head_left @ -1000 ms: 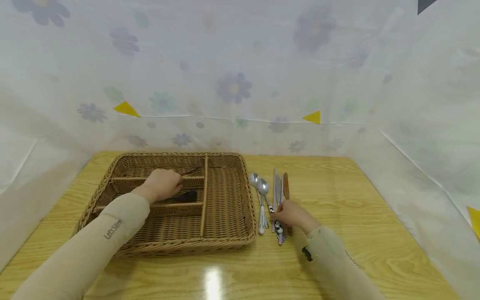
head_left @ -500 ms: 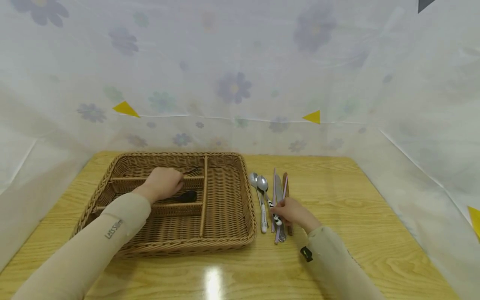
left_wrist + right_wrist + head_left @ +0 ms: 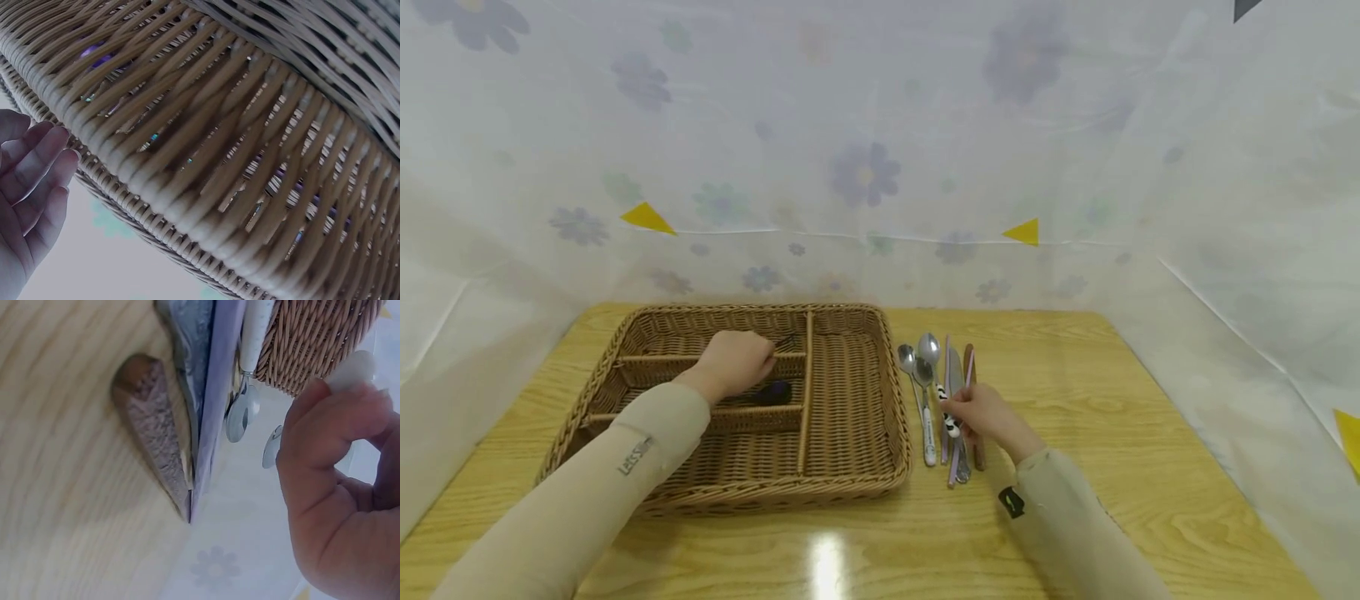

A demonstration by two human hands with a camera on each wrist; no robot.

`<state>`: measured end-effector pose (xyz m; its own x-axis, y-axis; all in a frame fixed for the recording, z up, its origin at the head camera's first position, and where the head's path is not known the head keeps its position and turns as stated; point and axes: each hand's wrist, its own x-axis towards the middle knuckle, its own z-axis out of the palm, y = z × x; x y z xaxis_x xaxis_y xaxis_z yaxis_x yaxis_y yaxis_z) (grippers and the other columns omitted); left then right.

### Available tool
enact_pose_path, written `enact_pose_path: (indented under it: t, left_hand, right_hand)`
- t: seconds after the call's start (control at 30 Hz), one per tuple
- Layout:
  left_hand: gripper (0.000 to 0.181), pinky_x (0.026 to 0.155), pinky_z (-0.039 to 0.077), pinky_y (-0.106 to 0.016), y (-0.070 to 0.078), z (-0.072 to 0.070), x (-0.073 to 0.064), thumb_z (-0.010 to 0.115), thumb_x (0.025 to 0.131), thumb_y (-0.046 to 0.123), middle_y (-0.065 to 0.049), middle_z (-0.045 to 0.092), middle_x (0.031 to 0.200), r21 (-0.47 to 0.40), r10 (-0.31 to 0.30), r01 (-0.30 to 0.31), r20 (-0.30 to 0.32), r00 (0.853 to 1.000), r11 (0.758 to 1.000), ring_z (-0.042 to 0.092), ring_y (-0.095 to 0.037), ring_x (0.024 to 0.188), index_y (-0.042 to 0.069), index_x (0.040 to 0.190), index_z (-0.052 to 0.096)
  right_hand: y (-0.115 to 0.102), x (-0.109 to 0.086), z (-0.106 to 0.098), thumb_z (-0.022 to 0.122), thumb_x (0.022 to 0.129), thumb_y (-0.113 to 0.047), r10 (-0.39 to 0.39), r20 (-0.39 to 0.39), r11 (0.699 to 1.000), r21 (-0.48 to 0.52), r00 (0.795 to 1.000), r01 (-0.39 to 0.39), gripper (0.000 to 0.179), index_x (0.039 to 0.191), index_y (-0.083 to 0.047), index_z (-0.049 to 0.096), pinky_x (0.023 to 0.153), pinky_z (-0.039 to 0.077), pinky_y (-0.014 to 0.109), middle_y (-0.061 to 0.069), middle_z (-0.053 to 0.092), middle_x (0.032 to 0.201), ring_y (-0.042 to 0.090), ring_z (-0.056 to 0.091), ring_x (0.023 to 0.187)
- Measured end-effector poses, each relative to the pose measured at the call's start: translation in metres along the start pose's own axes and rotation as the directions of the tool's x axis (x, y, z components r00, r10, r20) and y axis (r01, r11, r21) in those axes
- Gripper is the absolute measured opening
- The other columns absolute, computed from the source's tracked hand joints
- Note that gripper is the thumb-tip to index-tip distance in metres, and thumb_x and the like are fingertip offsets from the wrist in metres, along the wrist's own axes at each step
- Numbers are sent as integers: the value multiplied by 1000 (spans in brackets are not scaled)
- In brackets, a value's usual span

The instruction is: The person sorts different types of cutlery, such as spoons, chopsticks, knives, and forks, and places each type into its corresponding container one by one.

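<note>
In the head view my right hand (image 3: 988, 417) pinches the handle of a spoon (image 3: 929, 346) with a black-and-white cow pattern, just above the cutlery on the table. The right wrist view shows the white handle end (image 3: 353, 370) between finger and thumb. Beside it lie two other spoons, one with a white handle (image 3: 928, 437), two pink chopsticks (image 3: 947, 362), a silver knife (image 3: 956, 371) and a brown-handled piece (image 3: 970, 358). My left hand (image 3: 737, 362) rests over a divider in the wicker basket (image 3: 857, 487); in the left wrist view its loosely bent fingers (image 3: 47, 156) hold nothing.
A dark utensil (image 3: 773, 393) lies in the basket's middle compartment, and fork tines (image 3: 786, 342) show in the back one. The basket's long right compartment borders the cutlery. A flowered curtain (image 3: 865, 175) surrounds the wooden table (image 3: 1075, 383).
The cow-patterned spoon has shifted away from me and separated from the spoon under it, whose bowl now shows. One pink chopstick has tilted. My left hand has barely moved.
</note>
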<state>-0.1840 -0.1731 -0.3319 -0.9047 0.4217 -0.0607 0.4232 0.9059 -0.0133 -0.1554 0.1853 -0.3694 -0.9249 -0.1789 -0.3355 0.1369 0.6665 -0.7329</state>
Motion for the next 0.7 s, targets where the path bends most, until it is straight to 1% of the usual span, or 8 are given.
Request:
enact_pose_path:
  t: [0.07, 0.17, 0.3, 0.43, 0.57, 0.6, 0.7]
  left_hand:
    - [34, 45, 33, -25, 1, 0, 1, 52, 96, 18, 2, 46, 53, -4, -2, 2, -1, 1000, 1000, 41, -10, 45, 15, 62, 49]
    - [33, 45, 32, -25, 3, -2, 3, 52, 95, 17, 2, 46, 53, -13, -1, 1, -21, 1000, 1000, 40, -10, 45, 15, 62, 49]
    - [32, 44, 30, -24, 10, -6, 9, 52, 95, 16, 2, 44, 52, -53, -10, 8, -46, 999, 999, 37, -9, 45, 14, 63, 52]
    - [28, 44, 30, -24, 24, -13, 19, 50, 96, 18, 2, 48, 54, -130, -35, 29, -49, 998, 991, 38, -10, 45, 11, 71, 61]
    - [24, 46, 34, -25, 40, -20, 29, 49, 97, 22, 1, 57, 62, -187, -42, 32, -49, 998, 982, 44, -10, 49, 11, 86, 67]
    - [24, 47, 36, -25, 44, -21, 31, 50, 97, 22, 0, 58, 64, -196, -42, 32, -47, 998, 980, 46, -11, 50, 11, 86, 67]
    - [24, 49, 39, -25, 57, -24, 37, 49, 97, 25, 0, 63, 71, -234, -41, 31, -39, 998, 972, 51, -10, 52, 11, 95, 69]
  right_hand:
    - [-4, 0, -1, 56, 92, -19, 4, -12, 1000, 1, 1000, -4, 24, 81, 1, 61, 45, 43, 22, -2, 48, 52, 8, 45, 44]
    - [-10, -1, -3, 56, 93, -20, -6, -31, 1000, -16, 1000, 6, 25, 86, 3, 63, 45, 42, 22, -2, 47, 51, 6, 46, 44]
    - [-20, -3, -5, 56, 93, -22, -18, -36, 1000, -14, 999, 18, 26, 90, 4, 63, 46, 44, 22, -3, 48, 53, 6, 46, 44]
    - [-31, -6, -3, 56, 93, -21, -41, -19, 999, 12, 999, 41, 25, 95, 3, 62, 48, 48, 26, -1, 50, 54, 7, 47, 44]
    - [-41, -5, 3, 56, 93, -21, -68, -9, 997, 17, 998, 69, 25, 97, 2, 63, 48, 48, 26, -1, 51, 55, 7, 48, 44]
    - [-42, -4, 4, 57, 93, -22, -59, -8, 998, 31, 998, 60, 24, 97, 1, 63, 49, 48, 26, -1, 51, 55, 7, 48, 44]
    - [-47, -2, 10, 58, 92, -23, -41, -4, 998, 49, 999, 41, 24, 97, -1, 62, 50, 50, 27, 0, 53, 60, 8, 49, 46]
